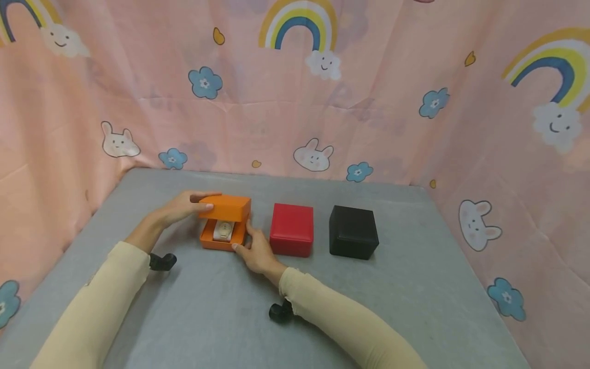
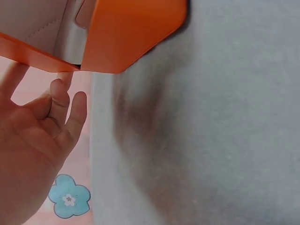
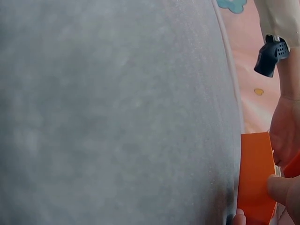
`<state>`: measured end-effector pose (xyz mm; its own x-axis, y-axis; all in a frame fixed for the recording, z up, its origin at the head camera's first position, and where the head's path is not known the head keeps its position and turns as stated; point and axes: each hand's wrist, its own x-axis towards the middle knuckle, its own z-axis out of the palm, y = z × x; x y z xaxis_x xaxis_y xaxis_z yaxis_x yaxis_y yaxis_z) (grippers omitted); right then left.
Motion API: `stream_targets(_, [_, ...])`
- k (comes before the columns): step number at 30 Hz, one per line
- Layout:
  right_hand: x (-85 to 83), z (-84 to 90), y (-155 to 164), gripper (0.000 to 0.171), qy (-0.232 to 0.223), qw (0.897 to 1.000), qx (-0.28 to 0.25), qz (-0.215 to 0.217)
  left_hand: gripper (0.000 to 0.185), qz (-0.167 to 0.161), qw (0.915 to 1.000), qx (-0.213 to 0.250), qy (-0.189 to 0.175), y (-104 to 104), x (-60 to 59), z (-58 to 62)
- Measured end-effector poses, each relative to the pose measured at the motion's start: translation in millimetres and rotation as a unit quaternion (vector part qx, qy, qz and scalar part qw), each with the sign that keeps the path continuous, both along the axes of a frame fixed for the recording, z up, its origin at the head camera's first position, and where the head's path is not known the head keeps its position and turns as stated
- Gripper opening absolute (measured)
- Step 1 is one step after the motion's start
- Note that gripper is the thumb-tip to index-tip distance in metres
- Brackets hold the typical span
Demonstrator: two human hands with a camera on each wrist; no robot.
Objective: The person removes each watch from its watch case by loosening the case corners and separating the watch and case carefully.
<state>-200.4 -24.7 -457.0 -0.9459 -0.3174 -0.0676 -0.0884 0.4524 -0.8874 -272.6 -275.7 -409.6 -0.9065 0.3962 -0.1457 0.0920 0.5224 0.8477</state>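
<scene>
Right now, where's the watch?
In the head view, the watch sits inside the open orange box, left of the red box, between both hands.

Bright, even light; soft shadows (both wrist views blurred).
</scene>
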Motion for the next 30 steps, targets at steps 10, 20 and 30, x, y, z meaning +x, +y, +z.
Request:
stream_targets(10, [-1.1,-1.4,-2.8,0.075,0.008,1.000,0.004,-0.001,0.061,-0.004,0.9998,-0.021,0.002,1.1,-5.8,9.0])
stream_targets(20, [0.1,-3.0,-0.9,0.075,0.018,1.000,0.013,-0.002,0.063,0.005,0.9997,-0.023,-0.008,4.6,-11.9,7.4])
stream_targets(30, [2.0,0.0,-1.7,0.077,0.016,0.999,0.031,-0.005,0.080,0.042,0.9979,-0.028,-0.041,8.5,-16.4,10.2])
